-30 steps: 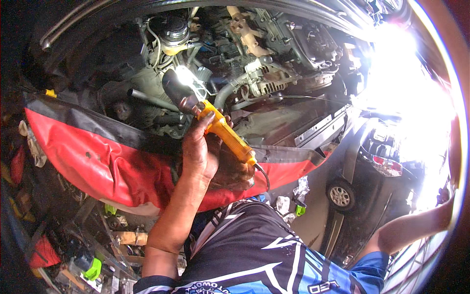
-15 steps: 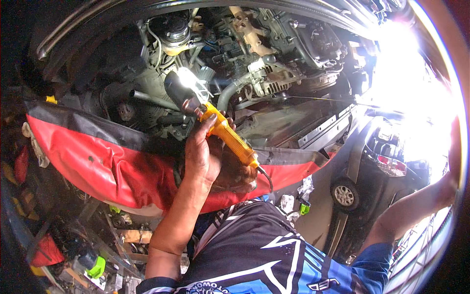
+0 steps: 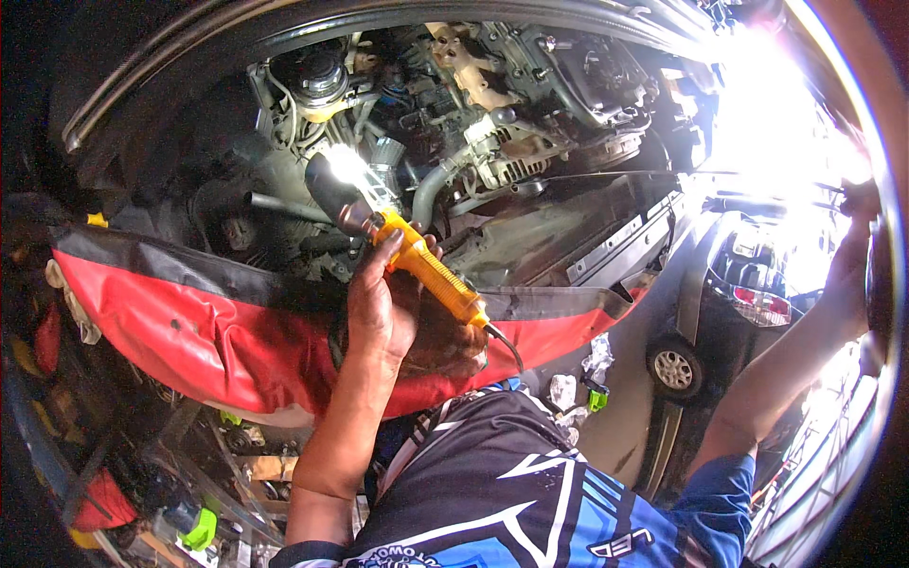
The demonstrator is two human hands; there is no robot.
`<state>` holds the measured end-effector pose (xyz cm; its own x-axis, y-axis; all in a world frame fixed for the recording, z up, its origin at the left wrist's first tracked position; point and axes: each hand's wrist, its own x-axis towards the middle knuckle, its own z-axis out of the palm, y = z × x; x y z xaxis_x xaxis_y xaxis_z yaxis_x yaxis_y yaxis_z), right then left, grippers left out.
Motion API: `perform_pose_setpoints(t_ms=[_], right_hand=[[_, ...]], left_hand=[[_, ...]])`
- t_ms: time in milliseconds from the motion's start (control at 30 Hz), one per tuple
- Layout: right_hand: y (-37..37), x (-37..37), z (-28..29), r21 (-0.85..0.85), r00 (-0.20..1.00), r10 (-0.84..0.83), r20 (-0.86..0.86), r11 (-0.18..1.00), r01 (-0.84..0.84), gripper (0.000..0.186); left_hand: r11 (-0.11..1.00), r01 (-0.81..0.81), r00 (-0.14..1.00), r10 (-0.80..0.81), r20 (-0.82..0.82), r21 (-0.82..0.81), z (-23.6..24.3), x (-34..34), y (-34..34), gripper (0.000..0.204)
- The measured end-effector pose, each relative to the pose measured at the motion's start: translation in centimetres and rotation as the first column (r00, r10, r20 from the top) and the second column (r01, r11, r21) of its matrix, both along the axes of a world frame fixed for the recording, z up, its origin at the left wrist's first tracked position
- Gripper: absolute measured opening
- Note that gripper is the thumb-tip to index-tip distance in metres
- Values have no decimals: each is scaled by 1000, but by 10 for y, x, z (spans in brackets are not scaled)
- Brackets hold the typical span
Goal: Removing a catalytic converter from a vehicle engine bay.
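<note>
My left hand (image 3: 381,308) is wrapped round the yellow ribbed handle of a corded work light (image 3: 437,276). Its lit, dark-backed head points up into the engine bay (image 3: 511,227), and a black cord hangs from the handle's lower end. My right arm reaches up along the right rim, where my right hand (image 3: 860,201) shows dark against strong glare. Its fingers cannot be made out. A thin rod (image 3: 644,174) runs from the front of the bay toward that glare; whether the right hand touches it is hidden.
A red and black fender cover (image 3: 218,331) lies over the car's front edge. Overhead curves the raised hood (image 3: 379,21). An alternator (image 3: 511,170) and hoses sit in the bay. A dark car (image 3: 701,369) stands at right; cluttered parts (image 3: 270,469) lie at lower left.
My right hand has come into view at the upper right. The thin rod now slants slightly upward to the right. My left hand still holds the work light in nearly the same place.
</note>
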<state>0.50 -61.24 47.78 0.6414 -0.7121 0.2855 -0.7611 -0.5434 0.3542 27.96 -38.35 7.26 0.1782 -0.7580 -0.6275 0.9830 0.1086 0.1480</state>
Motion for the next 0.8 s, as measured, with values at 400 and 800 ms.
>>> perform_pose_setpoints(t_ms=[400, 800], right_hand=[[18, 28, -150, -40, 969, 9, 248, 999, 1, 23], [63, 72, -301, 461, 647, -271, 713, 876, -141, 24]], left_hand=[[1000, 9, 999, -9, 33, 26, 1, 1, 1, 42], [998, 46, 999, -47, 18, 39, 6, 0, 0, 48]])
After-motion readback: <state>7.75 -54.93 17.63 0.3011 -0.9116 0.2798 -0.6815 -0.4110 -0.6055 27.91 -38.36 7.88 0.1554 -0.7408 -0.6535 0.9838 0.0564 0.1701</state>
